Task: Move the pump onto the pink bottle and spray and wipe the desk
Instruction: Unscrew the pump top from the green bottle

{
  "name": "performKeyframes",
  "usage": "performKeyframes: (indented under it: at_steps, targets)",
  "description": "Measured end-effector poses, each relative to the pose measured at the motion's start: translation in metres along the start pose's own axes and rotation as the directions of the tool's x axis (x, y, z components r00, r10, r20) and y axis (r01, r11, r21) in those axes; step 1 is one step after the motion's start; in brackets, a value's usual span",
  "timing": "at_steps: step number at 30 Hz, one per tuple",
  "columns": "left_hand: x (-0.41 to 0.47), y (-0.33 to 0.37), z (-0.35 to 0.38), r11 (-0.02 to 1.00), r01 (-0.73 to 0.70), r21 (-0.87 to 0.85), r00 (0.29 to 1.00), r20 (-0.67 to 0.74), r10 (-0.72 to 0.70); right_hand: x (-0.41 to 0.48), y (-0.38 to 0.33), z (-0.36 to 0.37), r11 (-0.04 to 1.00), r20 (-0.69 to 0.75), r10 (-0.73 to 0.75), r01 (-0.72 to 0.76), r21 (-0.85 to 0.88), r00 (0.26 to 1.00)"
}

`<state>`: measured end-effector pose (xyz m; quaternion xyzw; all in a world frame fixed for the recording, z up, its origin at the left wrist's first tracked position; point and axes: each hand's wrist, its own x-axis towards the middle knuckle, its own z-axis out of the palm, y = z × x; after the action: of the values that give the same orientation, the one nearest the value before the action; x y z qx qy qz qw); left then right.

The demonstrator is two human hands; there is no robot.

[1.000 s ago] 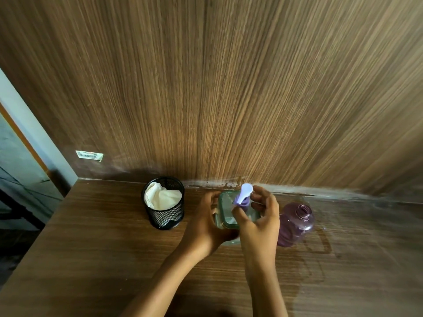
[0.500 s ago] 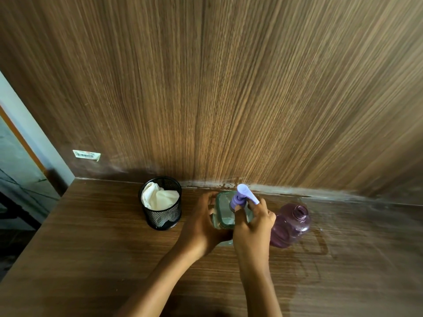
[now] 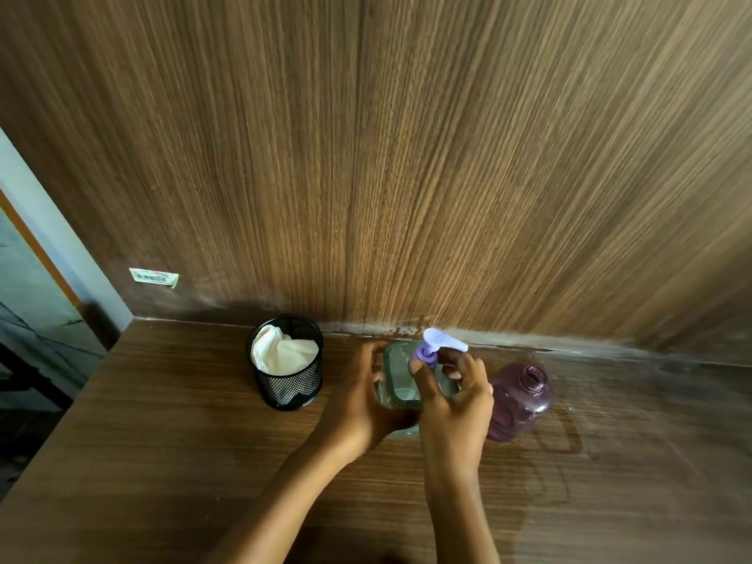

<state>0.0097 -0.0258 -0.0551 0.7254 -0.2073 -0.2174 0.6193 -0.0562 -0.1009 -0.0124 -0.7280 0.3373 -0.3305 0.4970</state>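
Our left hand (image 3: 362, 405) wraps around the side of the clear green bottle (image 3: 396, 380), holding it upright on the desk (image 3: 162, 441). Our right hand (image 3: 455, 405) has its fingertips (image 3: 415, 366) pinched on the collar of the purple pump (image 3: 437, 346), which sits on the green bottle's neck (nozzle pointing right). The pink bottle (image 3: 521, 400) stands open-mouthed just beside our right hand. A black mesh cup (image 3: 287, 384) with a white cloth (image 3: 283, 354) stands to the left.
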Motion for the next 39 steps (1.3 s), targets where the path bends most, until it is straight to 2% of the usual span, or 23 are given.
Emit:
performKeyframes:
  at_steps: [5, 9, 13, 19, 24, 27, 31, 34, 39]
  targets:
    - [0.000, 0.003, 0.000, 0.999, 0.023, -0.033, 1.000, 0.015, -0.023, -0.005, 0.002, 0.004, 1.000, -0.007, 0.010, -0.009, 0.008, 1.000]
    - [-0.003, 0.009, -0.001, 1.000, 0.010, -0.026, 1.000, 0.019, -0.009, -0.008, -0.001, 0.004, 0.995, -0.036, 0.057, -0.054, 0.080, 0.998]
    - [-0.003, 0.006, 0.000, 0.999, 0.007, -0.044, 1.000, 0.022, -0.006, -0.004, -0.001, 0.003, 0.999, -0.080, 0.000, 0.002, 0.036, 0.997]
    - [-0.001, 0.004, 0.000, 1.000, 0.019, -0.023, 1.000, -0.002, -0.019, 0.000, 0.003, 0.000, 0.999, -0.015, -0.038, 0.038, -0.023, 0.999]
    - [0.000, 0.003, 0.000, 1.000, -0.007, 0.009, 1.000, 0.004, 0.007, 0.001, 0.003, -0.003, 0.996, 0.128, 0.040, -0.050, 0.075, 0.991]
    - [0.000, 0.000, 0.001, 1.000, -0.011, 0.000, 1.000, -0.004, 0.011, 0.001, 0.001, -0.004, 0.989, 0.098, 0.079, -0.090, 0.115, 0.992]
    - [0.001, -0.005, 0.002, 0.999, 0.013, -0.046, 1.000, -0.011, -0.014, 0.000, -0.002, -0.003, 1.000, 0.041, -0.025, 0.025, -0.001, 0.999]
    - [0.001, -0.009, 0.003, 0.999, 0.013, -0.050, 1.000, 0.001, -0.013, 0.003, 0.000, -0.005, 0.995, 0.062, -0.055, 0.060, -0.083, 0.997]
    - [0.001, -0.008, 0.003, 1.000, -0.010, -0.001, 1.000, -0.028, 0.010, 0.004, 0.002, -0.009, 0.989, 0.129, -0.071, 0.087, -0.120, 0.989]
